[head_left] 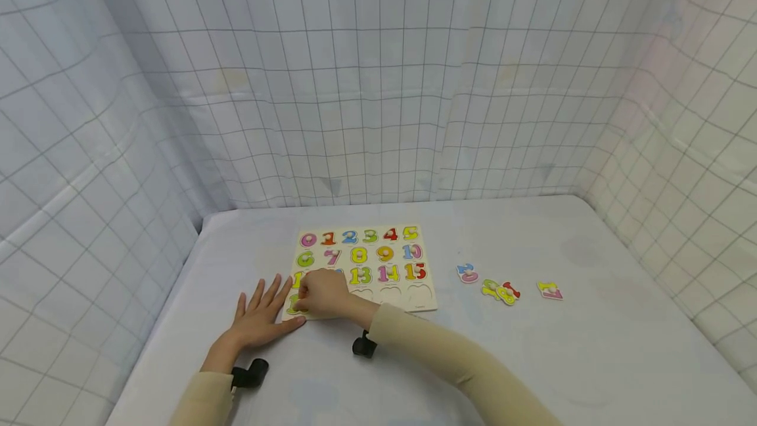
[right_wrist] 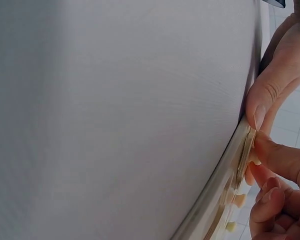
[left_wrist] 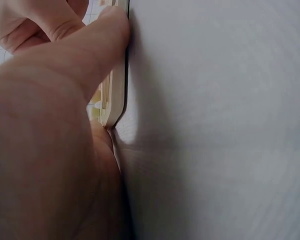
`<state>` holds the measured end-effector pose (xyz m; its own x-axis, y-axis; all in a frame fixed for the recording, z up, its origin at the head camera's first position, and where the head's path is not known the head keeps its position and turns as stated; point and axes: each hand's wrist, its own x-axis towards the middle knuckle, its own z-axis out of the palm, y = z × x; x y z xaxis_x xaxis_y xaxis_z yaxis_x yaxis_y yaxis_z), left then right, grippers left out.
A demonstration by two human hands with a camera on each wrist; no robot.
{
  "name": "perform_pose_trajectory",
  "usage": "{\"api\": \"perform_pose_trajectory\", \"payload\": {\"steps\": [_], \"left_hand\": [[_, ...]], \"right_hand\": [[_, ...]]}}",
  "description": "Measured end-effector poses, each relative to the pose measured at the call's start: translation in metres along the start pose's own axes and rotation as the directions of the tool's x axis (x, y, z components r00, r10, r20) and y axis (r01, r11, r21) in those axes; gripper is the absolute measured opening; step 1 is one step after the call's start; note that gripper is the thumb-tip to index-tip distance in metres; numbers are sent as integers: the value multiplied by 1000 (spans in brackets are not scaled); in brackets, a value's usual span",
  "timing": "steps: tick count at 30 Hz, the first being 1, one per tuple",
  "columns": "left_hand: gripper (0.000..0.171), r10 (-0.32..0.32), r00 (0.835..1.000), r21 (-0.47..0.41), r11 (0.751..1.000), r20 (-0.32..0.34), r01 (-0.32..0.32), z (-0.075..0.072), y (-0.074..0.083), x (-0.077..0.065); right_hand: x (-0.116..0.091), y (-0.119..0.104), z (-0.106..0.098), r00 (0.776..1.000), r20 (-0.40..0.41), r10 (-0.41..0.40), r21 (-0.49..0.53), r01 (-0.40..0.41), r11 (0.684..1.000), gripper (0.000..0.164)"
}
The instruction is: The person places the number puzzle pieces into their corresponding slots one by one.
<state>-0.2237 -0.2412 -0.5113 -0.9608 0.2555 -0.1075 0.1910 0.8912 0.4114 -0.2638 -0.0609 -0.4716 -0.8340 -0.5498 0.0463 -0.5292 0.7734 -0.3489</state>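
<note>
A pale wooden number puzzle board (head_left: 427, 298) lies on the table in the head view, with most of its knobbed number pieces seated. My right hand (head_left: 325, 292) is over its lower left corner, thumb and fingers pinching a yellow-green number piece (head_left: 292, 304). In the right wrist view, this knobbed piece (right_wrist: 245, 159) lies at the board's edge, partly hidden by the fingers. To the left, my left hand (head_left: 260, 322) rests with fingers spread on the table, its thumb against the board's near left corner. The left wrist view shows that thumb (left_wrist: 97, 42) along the board's side (left_wrist: 119, 95).
Right of the board lie loose number pieces: a blue-and-pink one (head_left: 467, 273), an overlapping green, yellow and red cluster (head_left: 506, 293), and a yellow-and-pink one (head_left: 550, 290). Bare recesses (head_left: 420, 294) show in the board's bottom row. Grid-patterned cloth (head_left: 378, 84) walls surround the table.
</note>
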Motion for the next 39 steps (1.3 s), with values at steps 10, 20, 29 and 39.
{"api": "perform_pose_trajectory", "payload": {"steps": [10, 20, 29, 39], "left_hand": [[98, 4, 1000, -8, 1000, 4, -4, -1, 0, 0], [97, -11, 1000, -18, 1000, 16, 11, -4, 8, -2], [97, -22, 999, -18, 1000, 29, 23, -7, 16, -5], [96, -10, 1000, 4, 1000, 19, 9, -2, 5, 0]], "right_hand": [[1, -3, 2, 1000, 2, 18, -33, -18, 999, 19], [-23, 37, -15, 999, -39, -34, 27, 35, 999, 20], [-67, 147, -72, 972, -167, 168, 95, -154, 984, 18], [-157, 255, -121, 855, -217, 471, 93, -462, 882, 34]]}}
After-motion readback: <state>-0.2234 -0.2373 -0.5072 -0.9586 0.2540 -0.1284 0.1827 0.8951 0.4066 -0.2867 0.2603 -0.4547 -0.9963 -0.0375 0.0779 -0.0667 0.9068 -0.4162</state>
